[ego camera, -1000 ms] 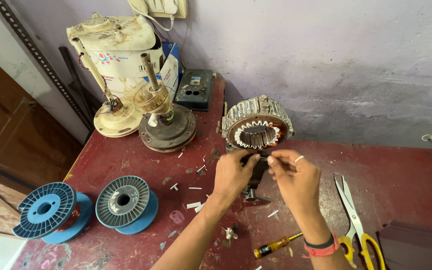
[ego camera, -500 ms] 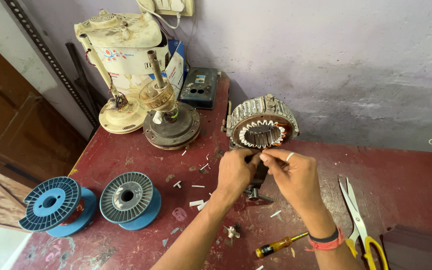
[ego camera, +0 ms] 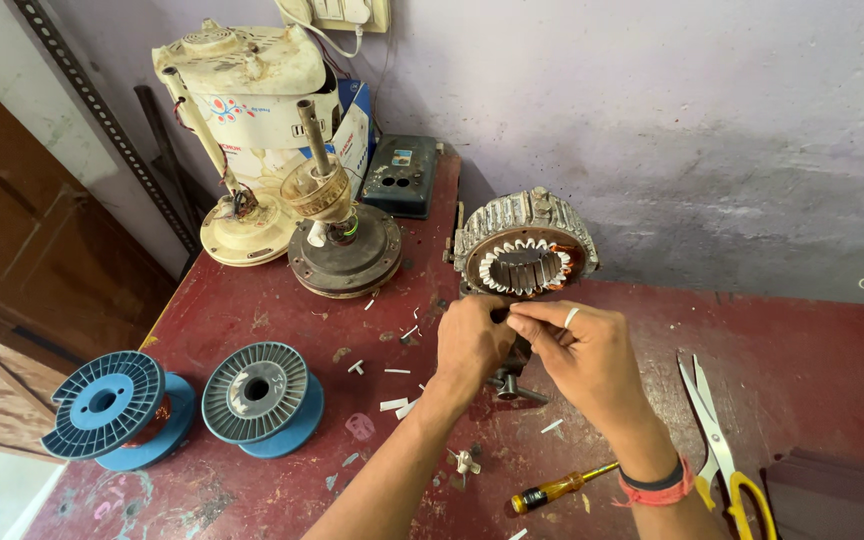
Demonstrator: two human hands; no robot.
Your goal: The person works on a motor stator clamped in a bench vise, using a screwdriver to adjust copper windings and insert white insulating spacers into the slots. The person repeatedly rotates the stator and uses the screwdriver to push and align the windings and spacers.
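A round motor stator (ego camera: pixel 524 252) with white slot liners and copper windings stands on edge, clamped in a small vise (ego camera: pixel 512 382) on the dark red table (ego camera: pixel 282 310). My left hand (ego camera: pixel 470 342) and my right hand (ego camera: pixel 577 352) meet just below the stator, fingertips pinched together on something too small to make out. My right hand wears a ring and a wristband.
Two blue wire spools (ego camera: pixel 112 408) (ego camera: pixel 260 396) lie at the left. A motor base with a shaft (ego camera: pixel 342 240), a cream fan housing (ego camera: pixel 247 110) and a dark switch box (ego camera: pixel 402 175) stand at the back. Scissors (ego camera: pixel 720 450) and a yellow-handled screwdriver (ego camera: pixel 557 490) lie on the right.
The view has shifted slightly. Both hands stay together below the stator with only small finger movement.
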